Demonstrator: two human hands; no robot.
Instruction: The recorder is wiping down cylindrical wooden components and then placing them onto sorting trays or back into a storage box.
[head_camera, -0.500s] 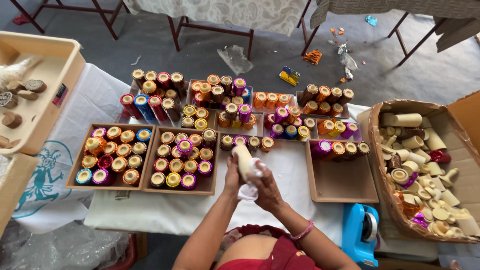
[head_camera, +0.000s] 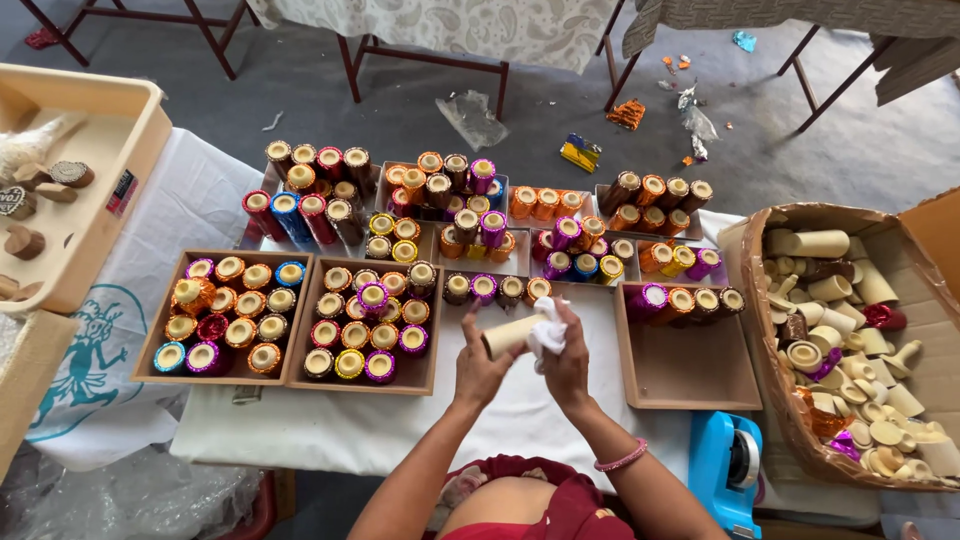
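L hand (head_camera: 482, 362) grips a plain cream cardboard tube (head_camera: 508, 336), held tilted above the desk (head_camera: 330, 430) centre, w/ fingers curled around its lower end. R hand (head_camera: 568, 358) is closed on a white crumpled cloth (head_camera: 547, 330) pressed against the tube's upper end. Both hands hover just in front of the near row of foil-wrapped spools. Left: two brown trays (head_camera: 296, 350) filled w/ coloured spools. Right: near-empty brown tray (head_camera: 690, 365), then a cardboard box (head_camera: 770, 340) full of bare cream tubes. Blue tape dispenser (head_camera: 725, 470) near R forearm. Pink bangle (head_camera: 622, 460) on R wrist.
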